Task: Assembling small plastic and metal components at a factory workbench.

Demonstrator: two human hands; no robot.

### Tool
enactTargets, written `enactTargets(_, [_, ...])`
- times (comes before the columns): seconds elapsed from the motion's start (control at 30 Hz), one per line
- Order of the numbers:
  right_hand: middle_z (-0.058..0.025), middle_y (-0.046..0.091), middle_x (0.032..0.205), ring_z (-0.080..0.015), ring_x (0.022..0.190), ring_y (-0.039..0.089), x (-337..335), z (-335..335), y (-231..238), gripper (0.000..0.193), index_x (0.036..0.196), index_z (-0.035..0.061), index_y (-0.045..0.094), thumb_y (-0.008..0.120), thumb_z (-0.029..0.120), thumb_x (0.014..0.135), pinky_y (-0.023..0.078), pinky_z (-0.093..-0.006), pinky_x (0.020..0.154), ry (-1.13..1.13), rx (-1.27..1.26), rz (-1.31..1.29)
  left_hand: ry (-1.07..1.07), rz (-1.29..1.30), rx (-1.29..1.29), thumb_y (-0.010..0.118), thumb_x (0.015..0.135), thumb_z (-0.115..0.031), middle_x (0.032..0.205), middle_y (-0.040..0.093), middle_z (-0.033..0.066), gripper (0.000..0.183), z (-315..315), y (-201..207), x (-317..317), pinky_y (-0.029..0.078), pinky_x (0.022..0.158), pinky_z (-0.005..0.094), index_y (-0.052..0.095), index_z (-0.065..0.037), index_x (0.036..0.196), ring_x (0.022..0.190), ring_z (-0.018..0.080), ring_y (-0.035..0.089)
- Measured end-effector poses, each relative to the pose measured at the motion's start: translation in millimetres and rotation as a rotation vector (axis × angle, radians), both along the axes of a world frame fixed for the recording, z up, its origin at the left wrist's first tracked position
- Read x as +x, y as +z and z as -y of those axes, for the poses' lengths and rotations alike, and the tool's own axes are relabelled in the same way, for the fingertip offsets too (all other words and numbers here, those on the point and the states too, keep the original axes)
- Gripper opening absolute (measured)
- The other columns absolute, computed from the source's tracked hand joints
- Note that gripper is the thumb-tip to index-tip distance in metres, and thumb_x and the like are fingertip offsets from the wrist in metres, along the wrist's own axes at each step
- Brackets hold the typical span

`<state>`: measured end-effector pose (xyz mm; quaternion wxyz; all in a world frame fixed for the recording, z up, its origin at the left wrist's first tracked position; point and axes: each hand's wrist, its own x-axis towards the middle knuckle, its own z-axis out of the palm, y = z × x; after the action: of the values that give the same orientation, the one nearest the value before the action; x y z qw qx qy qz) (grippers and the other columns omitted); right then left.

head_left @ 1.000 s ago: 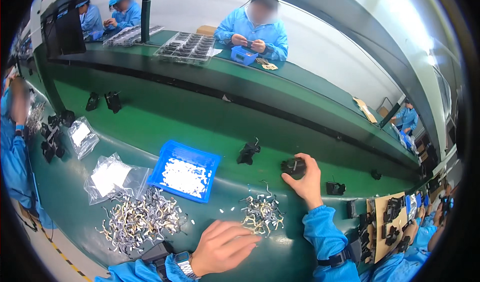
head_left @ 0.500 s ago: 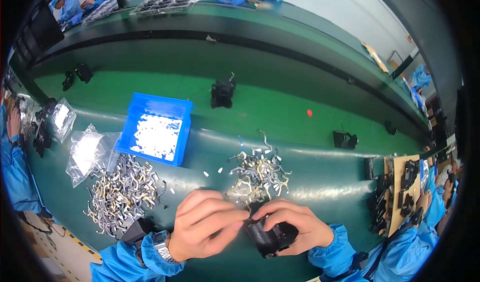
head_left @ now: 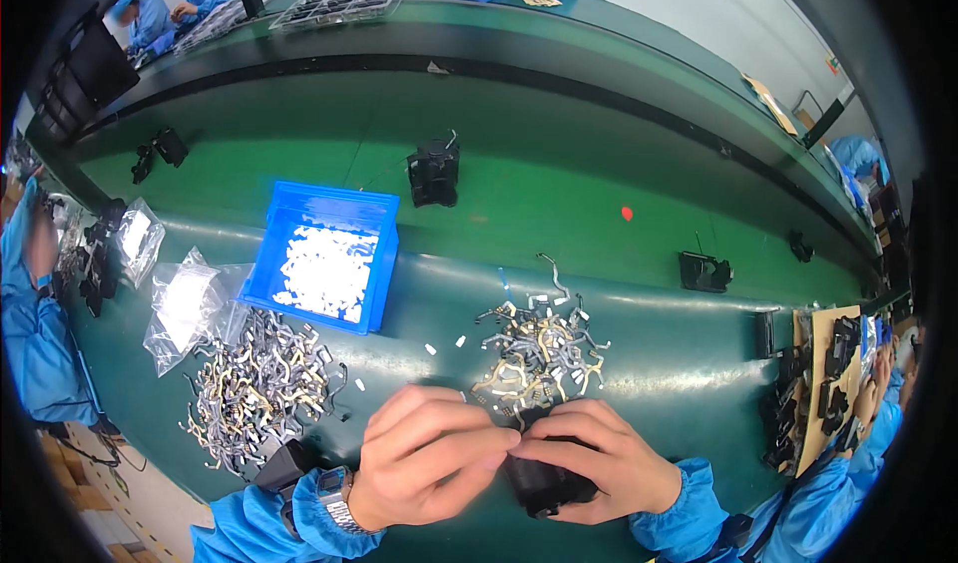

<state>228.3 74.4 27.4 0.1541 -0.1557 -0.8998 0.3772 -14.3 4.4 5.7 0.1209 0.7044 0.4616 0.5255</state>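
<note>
My right hand (head_left: 611, 461) is wrapped around a black plastic housing (head_left: 551, 485) low in the middle. My left hand (head_left: 431, 455) has its thumb and fingers pinched together at the housing's upper left edge, against the right fingertips. What the pinch holds is hidden. Just beyond both hands lies a heap of short grey and yellowish cables (head_left: 544, 348) with white connectors. A larger heap of similar cables (head_left: 261, 393) sits to the left, near my left wrist.
A blue bin (head_left: 387, 264) of small white pieces stands behind the left heap, beside clear plastic bags (head_left: 190, 305). Black housings (head_left: 433, 174) are spaced along the green strip beyond. At right, cardboard (head_left: 824, 388) holds black parts. Co-workers in blue sit at both sides and across.
The whole view has shifted slightly, so table things appear further right. My left fingertips have closed in on my right fingertips at the housing. The middle housing on the green strip has turned.
</note>
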Motion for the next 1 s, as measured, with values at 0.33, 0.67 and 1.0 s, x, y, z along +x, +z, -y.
enactTargets(0.33, [-0.0045,0.065,0.107,-0.0263,0.095,0.062,19,-10,37,0.087,0.119,0.0128,0.079,0.094,0.065,0.050,0.048,-0.0420,0.086,-0.198,0.078,0.205,0.004,0.002,-0.048,0.083,0.078,-0.007,0.092,0.070,0.0048,0.018,-4,2,-1,0.055,0.073,0.0357,0.081,-0.010,0.095,0.081,0.0250,0.064])
enactTargets(0.67, [0.0024,0.063,0.065,-0.0190,0.058,0.063,21,-5,9,0.040,0.090,0.0120,0.074,0.094,0.043,0.074,0.050,-0.0313,0.059,-0.253,0.036,0.128,0.115,-0.453,-0.189,0.089,0.075,-0.020,0.091,0.068,-0.0036,0.024,-9,-4,9,0.047,0.069,0.0364,0.079,-0.016,0.096,0.083,0.0210,0.062])
enactTargets(1.0, [-0.0008,0.069,0.074,-0.0213,0.066,0.068,19,3,0,0.033,0.097,0.0096,0.076,0.090,0.035,0.081,0.054,-0.0333,0.064,-0.369,-0.007,0.013,0.187,-0.015,-0.191,0.085,0.080,-0.006,0.088,0.075,0.0029,0.013,-10,7,16,0.051,0.069,0.0361,0.080,-0.009,0.091,0.077,0.0226,0.067])
